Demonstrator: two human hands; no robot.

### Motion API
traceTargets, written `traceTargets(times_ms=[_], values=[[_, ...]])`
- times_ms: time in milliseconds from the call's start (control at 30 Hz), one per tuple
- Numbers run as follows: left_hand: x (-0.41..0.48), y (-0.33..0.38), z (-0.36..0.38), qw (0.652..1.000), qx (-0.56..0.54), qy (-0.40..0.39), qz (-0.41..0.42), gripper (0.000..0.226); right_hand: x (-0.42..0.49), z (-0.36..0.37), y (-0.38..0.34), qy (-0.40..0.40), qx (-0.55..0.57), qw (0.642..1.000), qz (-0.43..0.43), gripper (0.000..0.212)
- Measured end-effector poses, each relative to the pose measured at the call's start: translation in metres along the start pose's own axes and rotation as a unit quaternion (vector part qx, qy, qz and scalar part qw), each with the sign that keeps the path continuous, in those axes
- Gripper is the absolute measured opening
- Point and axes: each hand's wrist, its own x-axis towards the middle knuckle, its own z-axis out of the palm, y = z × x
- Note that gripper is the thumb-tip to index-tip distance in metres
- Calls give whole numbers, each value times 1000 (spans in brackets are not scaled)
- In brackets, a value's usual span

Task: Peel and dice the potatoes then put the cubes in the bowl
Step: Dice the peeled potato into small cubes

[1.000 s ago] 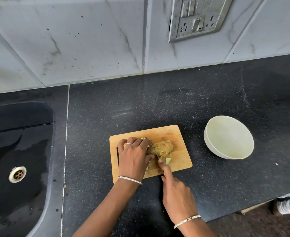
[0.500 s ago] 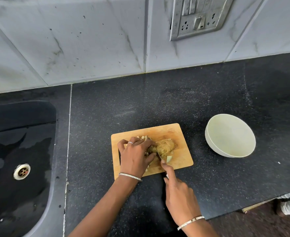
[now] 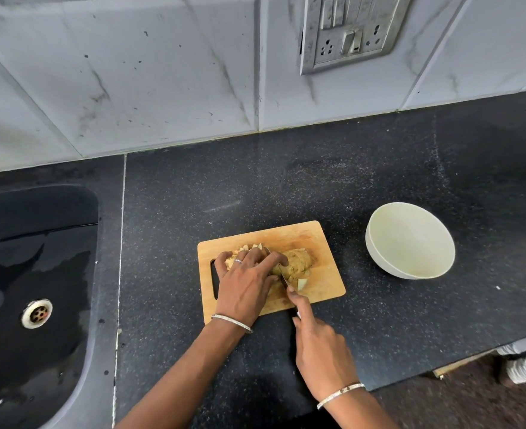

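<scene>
Your left hand (image 3: 246, 283) claws down over the potato (image 3: 297, 263), fingers curled on it, mid chopping board (image 3: 323, 239). Your right hand (image 3: 320, 348) wraps the knife (image 3: 283, 280) handle, forefinger laid along the spine, blade against the potato just beside your left fingertips. Cut pieces (image 3: 251, 247) sit beyond your knuckles, one cube (image 3: 302, 283) by the blade. The white bowl (image 3: 410, 239) stands apart to the right on the bench (image 3: 379, 181).

Speckled black counter (image 3: 348, 187), tan board (image 3: 317, 243), pale cream bowl (image 3: 410, 243).
</scene>
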Motion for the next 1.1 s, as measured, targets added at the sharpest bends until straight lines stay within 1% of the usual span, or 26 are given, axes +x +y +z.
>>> traceTargets(times_ms=[200,333,600,867,1100], values=[[-2,-3,2,1000,-1,0,10,29,0,0,-2,9,-5,1000,-6,46],[-2,-4,3,1000,-14,-2,9,22,0,-1,-2,11,-5,1000,-3,47],[1,-3,4,1000,-16,14,-1,18,-1,-2,-2,10,2,1000,-6,45],[1,-4,6,1000,-12,5,-1,13,-13,-1,5,-3,14,1000,-6,53],[1,-5,3,1000,-19,-21,3,19,-20,-7,3,-6,19,1000,12,50]])
